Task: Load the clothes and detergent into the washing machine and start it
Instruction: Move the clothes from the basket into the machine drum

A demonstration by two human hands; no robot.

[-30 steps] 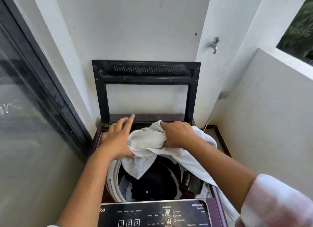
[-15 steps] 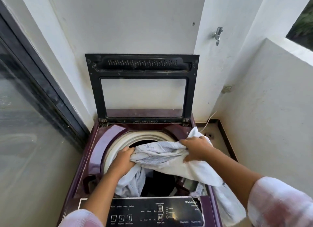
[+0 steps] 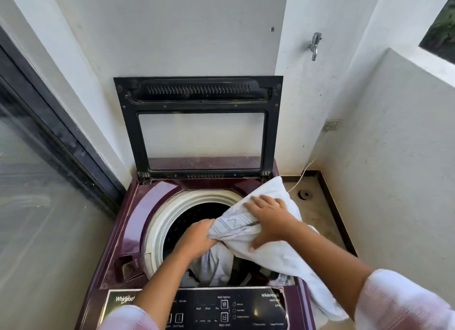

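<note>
Dropped deeper into the drum since half a second before: left hand, fingers clenched on white garment. Lay slantwise over the drum's right rim, long axis toward near-right, tail outside. Pressed flat on top, fingers spread: right hand, nearer the overhang.

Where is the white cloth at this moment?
In the head view, the white cloth lies over the right rim of the washing machine, one end held by the left hand over the drum, the right hand on top.
</note>
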